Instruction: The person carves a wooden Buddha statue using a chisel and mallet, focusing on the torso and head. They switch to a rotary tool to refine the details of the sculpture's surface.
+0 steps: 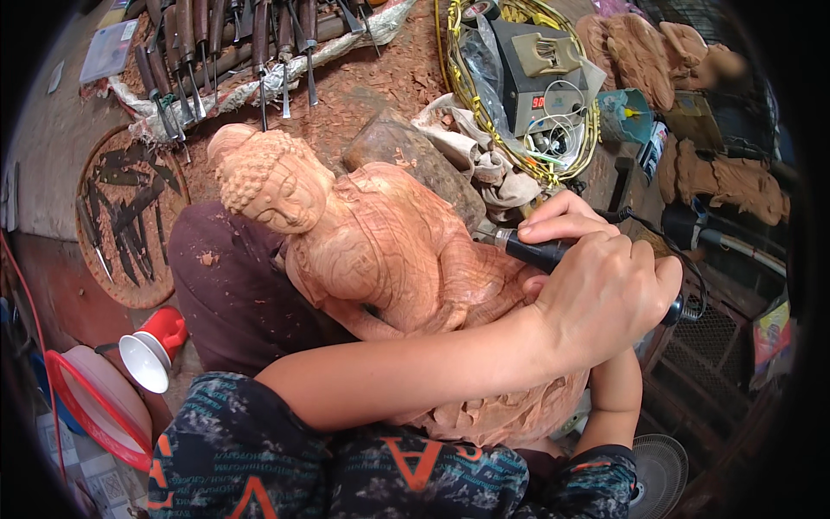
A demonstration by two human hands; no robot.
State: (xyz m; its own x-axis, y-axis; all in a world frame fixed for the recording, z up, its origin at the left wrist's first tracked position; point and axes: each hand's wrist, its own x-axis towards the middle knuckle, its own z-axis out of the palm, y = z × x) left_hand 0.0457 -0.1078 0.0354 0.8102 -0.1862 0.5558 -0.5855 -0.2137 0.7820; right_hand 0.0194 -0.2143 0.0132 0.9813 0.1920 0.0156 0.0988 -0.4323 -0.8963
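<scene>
A reddish wooden carving of a seated figure (389,233) with a curled-hair head leans across my lap, tilted to the left. My left forearm crosses in front of it, and my left hand (605,290) is closed over the body of a black rotary carving handpiece (536,251). Farther forward, the fingers of my right hand (566,214) grip the same handpiece near its metal nose; the left hand hides much of this hand. The thin bit points left, by the carving's far arm and side. Its exact contact is too small to make out.
Chisels and gouges (186,35) lie on white sacking at the far left. A round board (130,216) holds several blades. The grey control box (540,78) sits inside a yellow-rimmed basket. Other wood carvings (722,182) are at right; a red-and-white lamp (151,355) is at left.
</scene>
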